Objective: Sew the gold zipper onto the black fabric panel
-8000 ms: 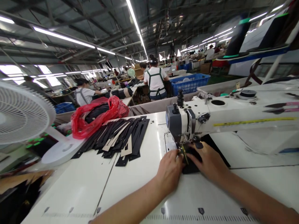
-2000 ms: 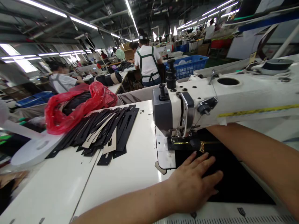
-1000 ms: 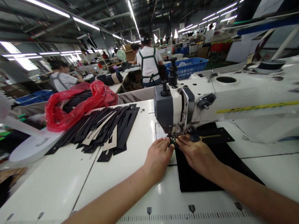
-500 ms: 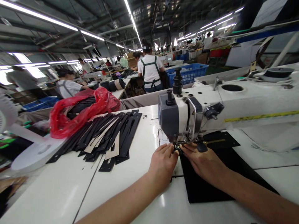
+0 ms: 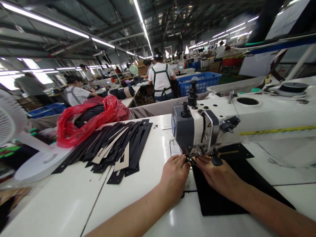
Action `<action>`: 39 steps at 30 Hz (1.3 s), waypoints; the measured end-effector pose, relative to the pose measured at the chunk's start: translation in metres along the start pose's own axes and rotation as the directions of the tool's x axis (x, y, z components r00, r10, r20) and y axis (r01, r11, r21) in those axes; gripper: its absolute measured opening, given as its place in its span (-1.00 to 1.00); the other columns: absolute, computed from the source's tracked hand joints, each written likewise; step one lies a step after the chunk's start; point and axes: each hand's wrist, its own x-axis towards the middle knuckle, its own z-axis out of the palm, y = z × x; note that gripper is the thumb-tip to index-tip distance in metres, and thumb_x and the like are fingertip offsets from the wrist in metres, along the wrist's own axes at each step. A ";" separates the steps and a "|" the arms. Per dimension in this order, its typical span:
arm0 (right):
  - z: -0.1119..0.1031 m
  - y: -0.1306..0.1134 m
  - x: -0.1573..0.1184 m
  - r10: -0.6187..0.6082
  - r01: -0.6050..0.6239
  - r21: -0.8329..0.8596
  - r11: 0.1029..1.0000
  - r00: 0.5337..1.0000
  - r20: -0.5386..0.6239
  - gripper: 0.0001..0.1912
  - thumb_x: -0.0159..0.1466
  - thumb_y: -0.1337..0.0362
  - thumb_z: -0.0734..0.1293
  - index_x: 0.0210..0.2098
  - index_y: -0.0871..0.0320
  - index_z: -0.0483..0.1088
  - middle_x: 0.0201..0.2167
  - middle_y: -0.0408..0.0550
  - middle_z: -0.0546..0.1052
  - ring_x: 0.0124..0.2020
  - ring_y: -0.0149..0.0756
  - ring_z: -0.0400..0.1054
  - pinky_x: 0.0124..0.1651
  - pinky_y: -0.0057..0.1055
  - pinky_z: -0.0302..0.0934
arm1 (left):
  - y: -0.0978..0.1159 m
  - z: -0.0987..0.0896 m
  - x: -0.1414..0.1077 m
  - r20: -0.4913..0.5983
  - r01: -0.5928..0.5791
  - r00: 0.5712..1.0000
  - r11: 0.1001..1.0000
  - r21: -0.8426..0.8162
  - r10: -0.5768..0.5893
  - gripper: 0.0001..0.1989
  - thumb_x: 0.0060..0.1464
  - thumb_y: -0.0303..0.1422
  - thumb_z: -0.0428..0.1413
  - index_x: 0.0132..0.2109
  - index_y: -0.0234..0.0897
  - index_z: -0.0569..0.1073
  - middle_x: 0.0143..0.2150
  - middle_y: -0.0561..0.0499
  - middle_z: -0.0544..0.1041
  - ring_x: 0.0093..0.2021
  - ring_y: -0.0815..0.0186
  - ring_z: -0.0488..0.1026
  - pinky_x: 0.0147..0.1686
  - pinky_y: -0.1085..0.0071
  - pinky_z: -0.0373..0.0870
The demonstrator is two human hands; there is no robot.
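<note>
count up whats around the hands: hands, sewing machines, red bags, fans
hands: 2 (left hand, right hand)
sewing machines: 1
red bags: 1
fans: 1
total: 5

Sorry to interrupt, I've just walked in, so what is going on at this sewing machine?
A person is working at a white industrial sewing machine, with the left hand and right hand meeting at its presser foot, above a black panel. A pile of black cut strips lies to the left, beside a red plastic bag.
</note>
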 end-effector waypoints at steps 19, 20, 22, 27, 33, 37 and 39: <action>0.007 0.002 -0.004 -0.009 0.008 -0.011 1.000 0.990 -0.138 -0.71 0.25 0.45 0.12 -0.18 0.14 0.43 -0.25 -0.01 0.53 -0.17 -0.25 0.41 -0.09 -0.31 0.30 | 0.001 0.005 -0.003 -0.025 0.061 0.998 0.997 -0.053 -0.062 -0.87 0.13 -0.55 0.00 -0.31 -0.33 0.43 -0.14 -0.14 0.53 -0.09 0.21 0.47 -0.04 0.23 0.40; 0.007 0.003 -0.003 -0.007 0.005 -0.009 1.000 0.990 -0.141 -0.71 0.26 0.45 0.12 -0.19 0.14 0.43 -0.24 -0.01 0.53 -0.18 -0.26 0.41 -0.10 -0.33 0.31 | 0.001 0.006 -0.002 -0.026 0.071 0.997 0.995 -0.070 -0.072 -0.87 0.13 -0.55 0.01 -0.31 -0.33 0.43 -0.14 -0.14 0.53 -0.09 0.21 0.47 -0.04 0.22 0.40; 0.008 0.003 -0.002 -0.004 0.003 -0.006 1.000 0.989 -0.147 -0.73 0.27 0.44 0.13 -0.19 0.14 0.42 -0.23 -0.01 0.53 -0.18 -0.28 0.41 -0.10 -0.34 0.31 | 0.000 0.008 -0.001 -0.031 0.098 0.994 0.988 -0.116 -0.102 -0.87 0.11 -0.56 0.02 -0.32 -0.32 0.44 -0.15 -0.13 0.53 -0.10 0.20 0.47 -0.05 0.20 0.41; 0.011 0.008 -0.009 0.033 -0.069 -0.194 0.979 0.982 -0.184 -0.70 0.27 0.25 0.19 -0.08 0.26 0.38 -0.13 0.14 0.49 -0.05 -0.06 0.35 0.09 0.06 0.12 | 0.003 -0.004 -0.007 -0.058 0.197 0.974 0.947 -0.253 -0.218 -0.84 0.07 -0.55 0.06 -0.21 -0.27 0.46 -0.09 -0.09 0.52 -0.09 0.19 0.46 -0.08 0.19 0.43; 0.000 -0.010 -0.067 0.058 -0.123 -0.398 0.909 0.984 -0.171 -0.39 0.28 0.00 0.13 0.16 0.32 0.16 0.14 0.20 0.29 0.16 0.03 0.14 0.06 0.10 0.13 | 0.034 -0.041 -0.040 0.424 0.562 0.715 0.097 -0.821 -0.556 -0.74 0.15 -0.34 0.05 -0.02 -0.36 0.36 -0.05 -0.26 0.48 -0.13 0.12 0.51 -0.18 0.16 0.49; -0.016 -0.045 -0.109 0.064 -0.125 -0.386 0.914 0.984 -0.166 -0.29 0.25 0.01 0.13 0.27 0.28 -0.04 0.18 0.14 0.22 0.18 0.01 0.13 0.05 0.07 0.14 | 0.061 -0.060 -0.049 0.685 0.592 0.595 -0.347 -0.728 -0.421 -0.73 0.19 -0.35 0.04 -0.03 -0.44 0.29 -0.01 -0.37 0.44 -0.09 0.11 0.50 -0.08 0.15 0.44; -0.022 -0.060 -0.123 0.084 -0.144 -0.360 0.922 0.981 -0.177 -0.29 0.25 0.06 0.13 0.29 0.28 -0.09 0.18 0.15 0.21 0.19 0.02 0.11 0.05 0.07 0.12 | 0.070 -0.065 -0.046 0.730 0.636 0.567 -0.361 -0.682 -0.381 -0.76 0.21 -0.43 -0.01 -0.01 -0.46 0.26 -0.02 -0.37 0.45 -0.11 0.15 0.51 -0.08 0.17 0.44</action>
